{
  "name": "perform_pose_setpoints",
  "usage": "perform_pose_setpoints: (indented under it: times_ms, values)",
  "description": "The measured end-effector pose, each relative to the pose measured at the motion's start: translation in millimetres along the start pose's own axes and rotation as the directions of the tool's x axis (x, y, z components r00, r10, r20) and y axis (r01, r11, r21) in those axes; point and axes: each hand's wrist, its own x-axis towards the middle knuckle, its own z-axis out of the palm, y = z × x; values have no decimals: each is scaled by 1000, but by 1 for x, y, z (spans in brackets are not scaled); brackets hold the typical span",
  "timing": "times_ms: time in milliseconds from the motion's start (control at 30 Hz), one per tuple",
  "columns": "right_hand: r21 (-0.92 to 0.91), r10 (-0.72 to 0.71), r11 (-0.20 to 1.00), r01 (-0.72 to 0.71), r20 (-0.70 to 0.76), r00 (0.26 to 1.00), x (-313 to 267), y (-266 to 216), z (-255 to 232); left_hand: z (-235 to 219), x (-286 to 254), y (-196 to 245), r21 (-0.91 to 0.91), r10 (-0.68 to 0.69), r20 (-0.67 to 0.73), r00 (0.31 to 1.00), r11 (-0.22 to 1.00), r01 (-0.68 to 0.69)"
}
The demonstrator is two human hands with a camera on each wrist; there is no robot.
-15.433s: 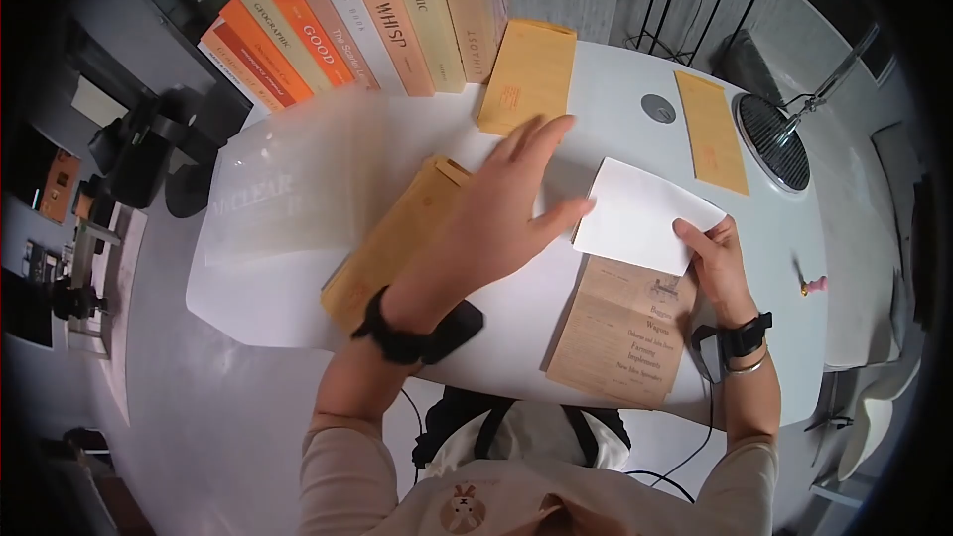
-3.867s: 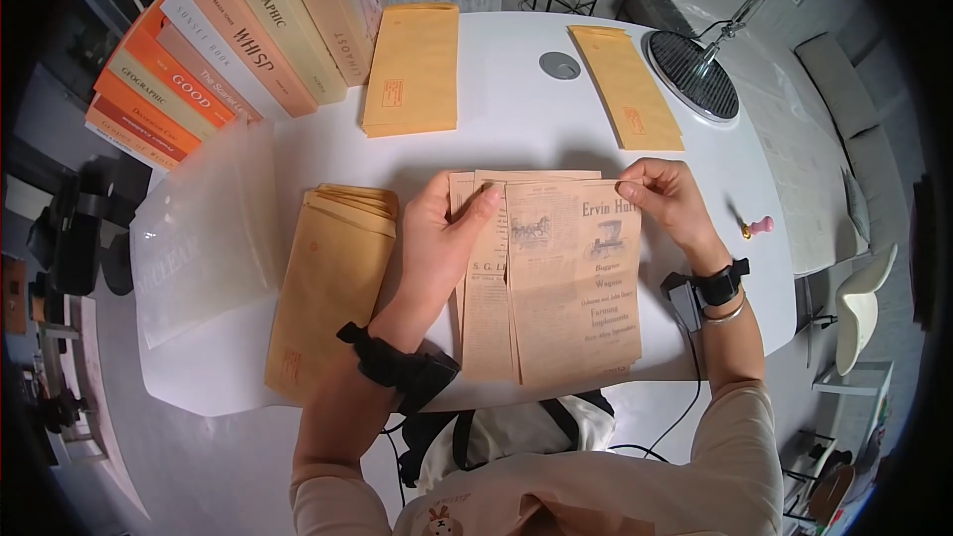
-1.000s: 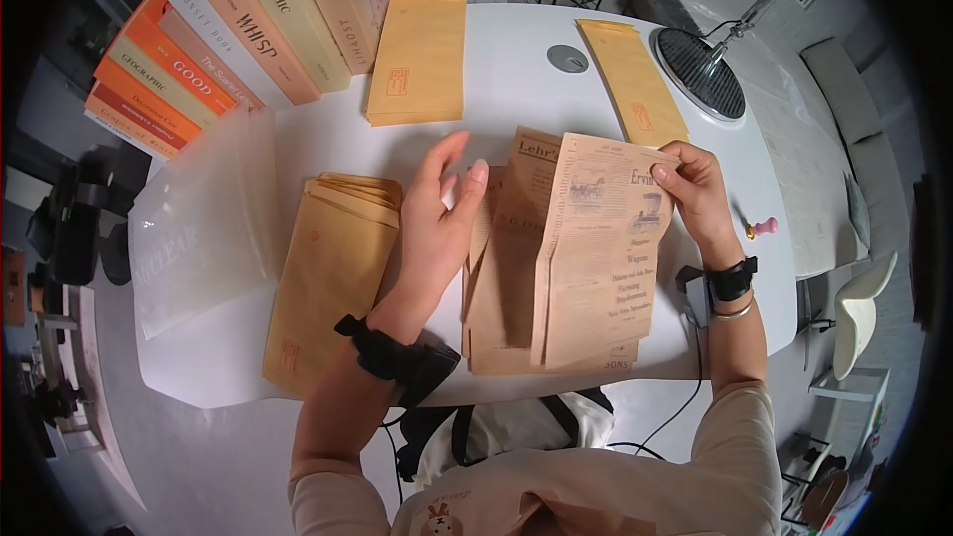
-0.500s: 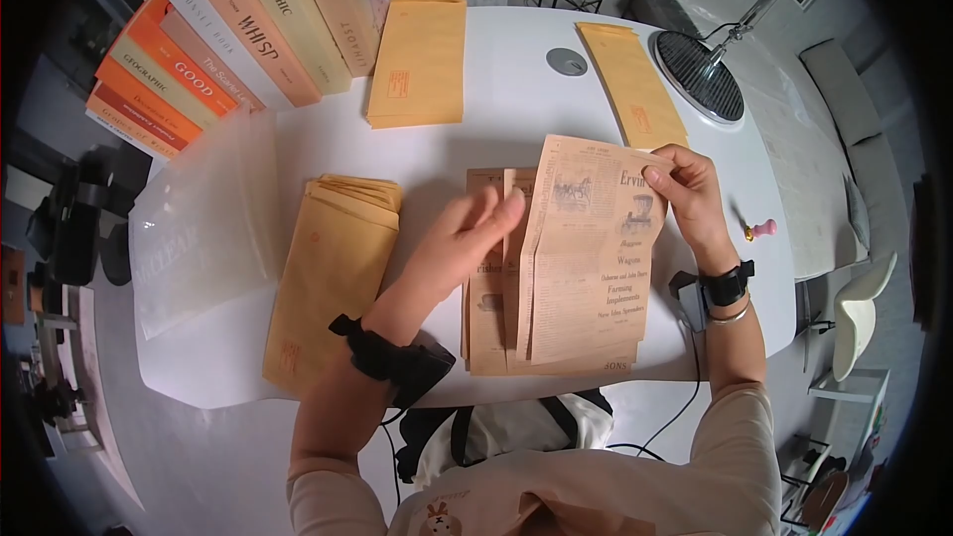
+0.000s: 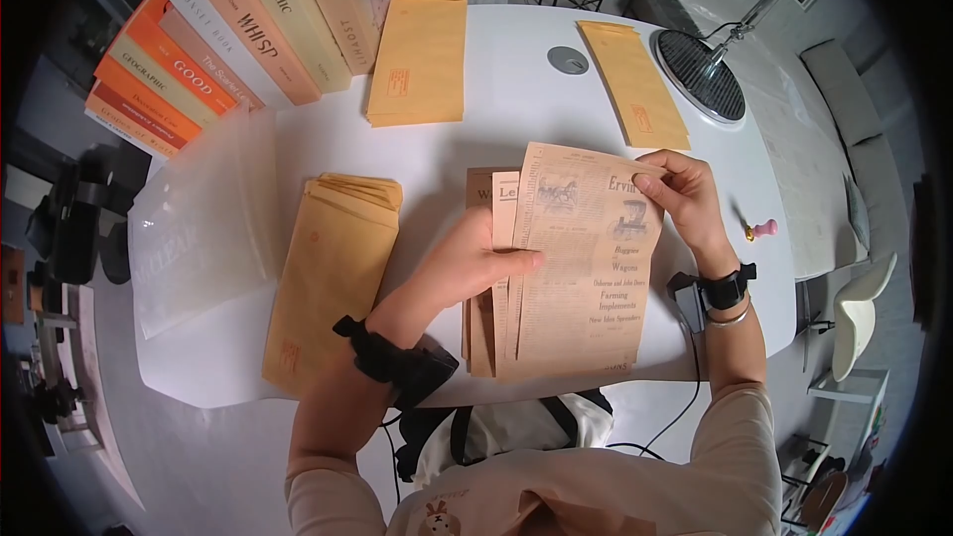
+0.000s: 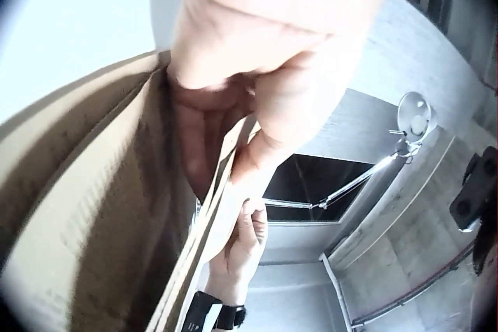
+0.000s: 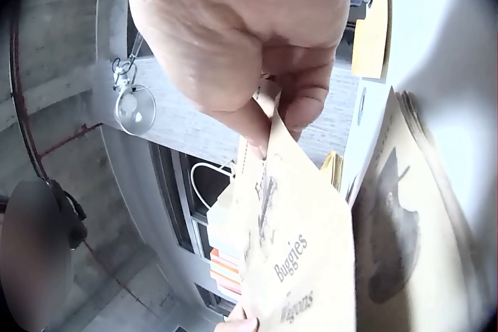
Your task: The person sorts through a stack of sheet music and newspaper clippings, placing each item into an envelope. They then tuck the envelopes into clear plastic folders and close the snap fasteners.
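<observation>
Brown sheets of old-style newspaper (image 5: 586,268) are held up at a slant over the table in the head view. My right hand (image 5: 685,201) pinches their upper right corner between thumb and fingers. At their left edge my left hand (image 5: 472,260) grips them, thumb in front and fingers behind, as the left wrist view also shows with the hand (image 6: 241,91) around the sheet edges. Beneath and to the left lie more printed brown sheets (image 5: 480,337), partly hidden by the held ones. The right wrist view shows the words on the held newspaper (image 7: 292,231).
A stack of brown envelopes (image 5: 328,278) lies left of the hands, beside a clear plastic sleeve (image 5: 204,238). More envelopes (image 5: 417,65) lie at the back, and others (image 5: 635,84) near the lamp base (image 5: 700,74). Books (image 5: 238,30) stand at back left; a pink-handled stamp (image 5: 762,228) lies right.
My left hand has moved right from beside the papers and now grips their left edge. The held newspaper sheets have shifted slightly left and down, with my right hand still pinching the corner.
</observation>
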Motion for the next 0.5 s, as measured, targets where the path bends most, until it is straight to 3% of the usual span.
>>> perform_pose_setpoints:
  times_ms: [33,100,300,433,500]
  values:
    - [-3,7,1000,-7,-1,1000,0,-1,0,1,0,1,21,7,1,1000,1000,-7]
    - [-8,22,1000,-22,-4,1000,0,-1,1,3,0,8,-106,-52,-98,994,993,42]
    - [-21,-167,986,168,44,985,3,-2,9,1,4,-5,-176,-53,-203,978,984,16]
    - [-10,-112,993,113,98,989,1,-1,11,-2,4,-11,-116,-14,-179,984,993,-7]
    - [-23,-81,996,84,100,992,0,1,11,-1,6,-18,-138,23,-255,967,989,-60]
